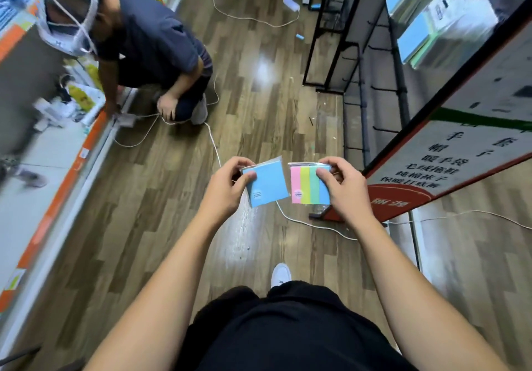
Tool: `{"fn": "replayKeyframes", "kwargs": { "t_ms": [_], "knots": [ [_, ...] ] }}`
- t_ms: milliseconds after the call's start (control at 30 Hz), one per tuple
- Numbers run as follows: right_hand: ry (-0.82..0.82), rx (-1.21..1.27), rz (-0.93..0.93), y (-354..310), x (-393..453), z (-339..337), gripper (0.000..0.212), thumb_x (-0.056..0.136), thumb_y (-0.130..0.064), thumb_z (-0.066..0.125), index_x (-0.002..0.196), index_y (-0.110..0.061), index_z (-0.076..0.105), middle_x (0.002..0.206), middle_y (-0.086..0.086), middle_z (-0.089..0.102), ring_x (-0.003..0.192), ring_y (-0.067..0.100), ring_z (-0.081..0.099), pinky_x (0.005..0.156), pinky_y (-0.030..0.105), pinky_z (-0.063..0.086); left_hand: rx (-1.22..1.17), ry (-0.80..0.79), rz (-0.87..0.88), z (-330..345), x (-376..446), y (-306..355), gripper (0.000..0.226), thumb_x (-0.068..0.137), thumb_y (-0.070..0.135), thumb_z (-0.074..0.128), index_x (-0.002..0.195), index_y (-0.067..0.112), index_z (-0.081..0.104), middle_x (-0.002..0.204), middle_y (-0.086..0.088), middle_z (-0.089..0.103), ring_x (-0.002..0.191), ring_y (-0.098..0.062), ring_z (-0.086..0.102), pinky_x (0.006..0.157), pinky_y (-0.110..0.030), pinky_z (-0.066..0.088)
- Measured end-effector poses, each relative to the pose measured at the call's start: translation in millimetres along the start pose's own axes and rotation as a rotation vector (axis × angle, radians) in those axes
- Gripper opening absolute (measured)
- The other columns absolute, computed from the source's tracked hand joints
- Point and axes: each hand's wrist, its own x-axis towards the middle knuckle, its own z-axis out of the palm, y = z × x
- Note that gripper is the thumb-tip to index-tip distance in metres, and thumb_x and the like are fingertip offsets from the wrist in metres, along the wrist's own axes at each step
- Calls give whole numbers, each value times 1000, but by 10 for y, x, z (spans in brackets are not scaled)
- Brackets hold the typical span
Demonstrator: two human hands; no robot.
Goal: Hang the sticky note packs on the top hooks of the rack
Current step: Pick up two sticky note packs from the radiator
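Left grip (227,186) covers blue pack (269,185) corner; right grip (339,182) hides striped pack (306,187) edge.

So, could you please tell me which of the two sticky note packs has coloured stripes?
The pack in the right hand; the left hand's pack is plain blue.

the pastel paper stacks on the black wire rack (371,54) top right are smeared with blur, and the frame edge crops them
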Motion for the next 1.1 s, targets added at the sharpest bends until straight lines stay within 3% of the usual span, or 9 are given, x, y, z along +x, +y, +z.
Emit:
{"fn": "replayKeyframes", "kwargs": {
  "t_ms": [133, 567, 767, 967, 1100],
  "knots": [
    [10, 7, 14, 5, 394, -22, 11, 93, -21, 66, 99, -31, 65, 91, -5, 68, 74, 11, 57, 71, 26, 47, -32, -11, 9, 47, 377, 86, 10, 96, 15, 62, 98, 24, 62, 92, 5, 70, 79, -6, 59, 69, -16, 44],
    [57, -23, 56, -265, 1757, 526, 11, 94, -23, 66, 104, -26, 68, 93, -2, 68, 79, 16, 61, 68, 31, 49, 12, -26, 79, -483, 1998, 5, 8, 95, 12, 61, 101, 16, 63, 91, 6, 67, 72, 1, 54, 67, -10, 40],
    [113, -36, 81, -555, 2373, 899, 10, 92, -23, 67, 101, -26, 69, 92, 3, 68, 73, 14, 54, 64, 21, 43, 2, -65, 76, -972, 2738, -111, 7, 95, 14, 62, 102, 16, 64, 96, 2, 69, 82, -8, 58, 72, -20, 43],
    [100, -37, 99, -745, 2813, 1189, 10, 93, -21, 66, 102, -25, 68, 91, 0, 67, 70, 8, 50, 60, 13, 39, -3, -75, 72, -1205, 3228, -163, 7, 95, 12, 61, 102, 14, 63, 96, 1, 69, 80, -5, 57, 70, -15, 42],
    [91, -43, 114, -778, 3175, 1255, 10, 94, -23, 65, 103, -26, 68, 93, -1, 68, 75, 11, 55, 64, 21, 43, -15, -84, 56, -1222, 3601, -181, 8, 95, 13, 62, 103, 13, 64, 99, -1, 70, 85, -10, 60, 73, -15, 44]
  ]
}}
